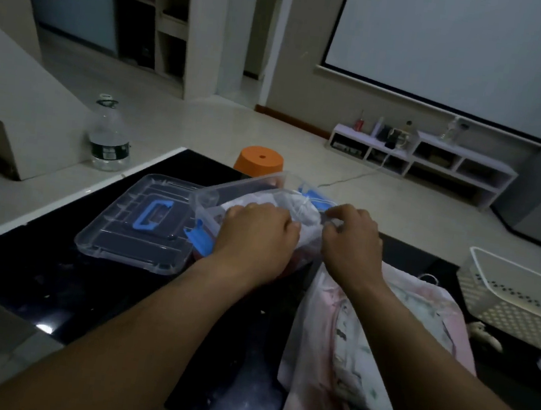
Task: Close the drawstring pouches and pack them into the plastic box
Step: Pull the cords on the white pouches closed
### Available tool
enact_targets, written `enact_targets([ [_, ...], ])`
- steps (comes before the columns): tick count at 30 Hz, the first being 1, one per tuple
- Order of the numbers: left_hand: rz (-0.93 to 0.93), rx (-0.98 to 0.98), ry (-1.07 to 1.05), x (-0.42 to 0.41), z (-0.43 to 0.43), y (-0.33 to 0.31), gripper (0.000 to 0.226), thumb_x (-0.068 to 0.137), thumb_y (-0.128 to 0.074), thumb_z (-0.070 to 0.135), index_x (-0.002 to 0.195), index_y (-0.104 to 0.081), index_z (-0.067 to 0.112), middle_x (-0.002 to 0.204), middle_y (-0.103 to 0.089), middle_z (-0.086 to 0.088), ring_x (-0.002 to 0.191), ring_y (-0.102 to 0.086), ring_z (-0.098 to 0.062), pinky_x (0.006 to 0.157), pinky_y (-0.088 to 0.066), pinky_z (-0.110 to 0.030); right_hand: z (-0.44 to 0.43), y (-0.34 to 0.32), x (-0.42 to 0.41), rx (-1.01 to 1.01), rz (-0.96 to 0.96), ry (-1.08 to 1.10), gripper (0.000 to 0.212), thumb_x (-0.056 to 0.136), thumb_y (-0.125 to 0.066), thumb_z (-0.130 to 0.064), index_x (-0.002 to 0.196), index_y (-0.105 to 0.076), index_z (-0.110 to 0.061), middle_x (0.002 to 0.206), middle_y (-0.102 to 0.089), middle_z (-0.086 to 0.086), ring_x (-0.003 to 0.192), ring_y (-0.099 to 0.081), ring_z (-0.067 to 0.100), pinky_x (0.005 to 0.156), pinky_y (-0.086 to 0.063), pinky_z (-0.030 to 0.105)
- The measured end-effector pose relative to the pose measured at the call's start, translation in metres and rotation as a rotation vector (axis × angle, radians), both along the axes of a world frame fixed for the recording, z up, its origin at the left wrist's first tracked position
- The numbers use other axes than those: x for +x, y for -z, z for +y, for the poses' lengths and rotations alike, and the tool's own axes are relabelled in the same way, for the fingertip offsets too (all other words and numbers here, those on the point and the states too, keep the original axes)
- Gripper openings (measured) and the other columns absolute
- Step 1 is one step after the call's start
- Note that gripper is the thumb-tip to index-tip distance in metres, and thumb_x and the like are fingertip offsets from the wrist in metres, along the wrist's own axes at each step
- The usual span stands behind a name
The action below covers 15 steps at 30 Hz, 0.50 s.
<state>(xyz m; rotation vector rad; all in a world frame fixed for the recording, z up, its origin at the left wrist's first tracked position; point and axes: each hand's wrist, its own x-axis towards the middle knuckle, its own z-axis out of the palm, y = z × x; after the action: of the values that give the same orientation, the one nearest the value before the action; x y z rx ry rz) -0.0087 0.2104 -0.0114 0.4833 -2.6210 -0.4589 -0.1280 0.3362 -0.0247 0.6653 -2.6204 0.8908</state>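
A clear plastic box point(219, 195) with blue latches stands tilted on the black table, and a white drawstring pouch point(304, 217) lies in it. My left hand point(255, 237) grips the pouch's fabric over the box. My right hand point(349, 237) pinches the pouch's gathered neck and cord at its right end. The box's clear lid point(139, 223) with a blue handle lies flat to the left. A pink patterned pouch point(377, 352) lies on the table under my right forearm.
A white perforated basket point(518, 300) stands at the table's right edge. Beyond the black table point(51, 281) an orange stool point(259, 161) and a large water bottle point(108, 139) stand on the floor. A low white shelf point(419, 157) runs along the far wall.
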Motion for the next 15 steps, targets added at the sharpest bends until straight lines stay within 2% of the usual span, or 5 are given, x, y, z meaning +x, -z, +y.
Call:
enact_targets([
  [4, 0.128, 0.048, 0.146, -0.002, 0.032, -0.002, 0.027, 0.102, -0.048, 0.037, 0.095, -0.069, 0.022, 0.104, -0.069, -0.002, 0.099, -0.061, -0.025, 0.094, -0.046, -0.045, 0.075, 0.0, 0.004, -0.048, -0.039, 0.037, 0.015, 0.097, -0.059, -0.025, 0.11, -0.067, -0.026, 0.109, -0.061, -0.004, 0.106, -0.061, 0.021, 0.098, -0.049, 0.043],
  [8, 0.16, 0.16, 0.301, -0.012, 0.068, 0.01, 0.013, 0.1, -0.054, 0.035, 0.098, -0.063, 0.026, 0.108, -0.06, 0.003, 0.097, -0.057, -0.017, 0.086, -0.049, -0.039, 0.15, 0.006, 0.002, -0.048, -0.119, 0.185, 0.027, 0.095, -0.062, -0.026, 0.12, -0.066, -0.017, 0.116, -0.066, 0.001, 0.105, -0.063, 0.02, 0.089, -0.05, 0.036],
  [11, -0.014, 0.256, 0.359, -0.026, 0.09, 0.028, 0.016, 0.098, -0.056, 0.038, 0.099, -0.066, 0.025, 0.105, -0.066, 0.007, 0.093, -0.062, -0.014, 0.084, -0.054, -0.037, 0.191, 0.017, 0.008, -0.071, -0.23, 0.264, 0.022, 0.096, -0.063, -0.022, 0.116, -0.063, -0.015, 0.108, -0.063, 0.002, 0.098, -0.061, 0.02, 0.082, -0.049, 0.037],
  [13, -0.156, 0.295, 0.363, -0.036, 0.104, 0.04, 0.018, 0.097, -0.056, 0.04, 0.092, -0.065, 0.025, 0.096, -0.069, 0.006, 0.085, -0.065, -0.016, 0.08, -0.057, -0.04, 0.21, 0.03, 0.01, -0.084, -0.303, 0.28, 0.003, 0.092, -0.063, -0.019, 0.093, -0.062, -0.016, 0.087, -0.061, 0.0, 0.082, -0.057, 0.018, 0.071, -0.044, 0.035],
  [15, -0.26, 0.296, 0.368, -0.045, 0.12, 0.051, 0.021, 0.096, -0.055, 0.04, 0.085, -0.06, 0.024, 0.094, -0.069, -0.001, 0.084, -0.065, -0.021, 0.074, -0.053, -0.036, 0.228, 0.048, 0.007, -0.117, -0.407, 0.276, 0.011, 0.087, -0.061, -0.017, 0.081, -0.065, -0.009, 0.075, -0.062, 0.002, 0.072, -0.055, 0.018, 0.065, -0.041, 0.033],
])
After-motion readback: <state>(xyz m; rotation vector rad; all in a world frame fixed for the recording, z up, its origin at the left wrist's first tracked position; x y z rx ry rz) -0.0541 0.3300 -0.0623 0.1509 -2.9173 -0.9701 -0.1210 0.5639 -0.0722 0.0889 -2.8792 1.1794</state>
